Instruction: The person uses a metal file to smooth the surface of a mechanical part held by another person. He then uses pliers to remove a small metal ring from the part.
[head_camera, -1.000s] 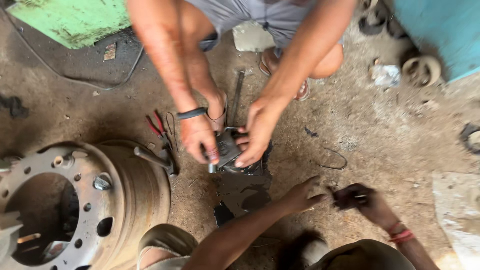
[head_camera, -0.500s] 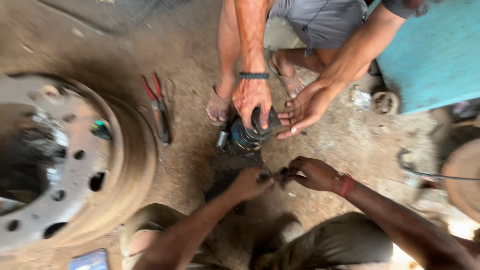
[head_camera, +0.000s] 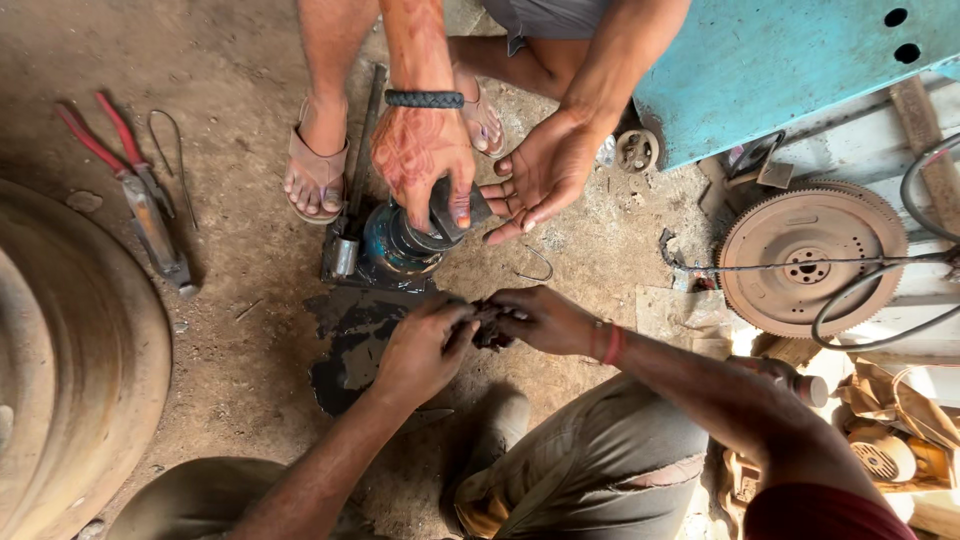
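Now, hands: the left hand (head_camera: 425, 345) and right hand (head_camera: 540, 318) meet at lower centre, fingers pinched together on a small dark greasy part (head_camera: 490, 325) held between them above the dirt floor (head_camera: 250, 270).
Step in hand: I judge it as working or cleaning that small piece by fingertip — what kind of piece it is, too dark to tell.
Next move calls for: a steady pinch and small twists, since the piece looks slick.
Just beyond: an oily black patch (head_camera: 350, 340) on the ground, then a round dark metal assembly (head_camera: 400, 245) gripped by another person's hand (head_camera: 425, 160).
Open room: little at centre — four hands crowd it.
Edges: wheel rim (head_camera: 70, 370) at left, red-handled pliers (head_camera: 130, 185) at upper left, rusty toothed flywheel (head_camera: 810, 260) at right.
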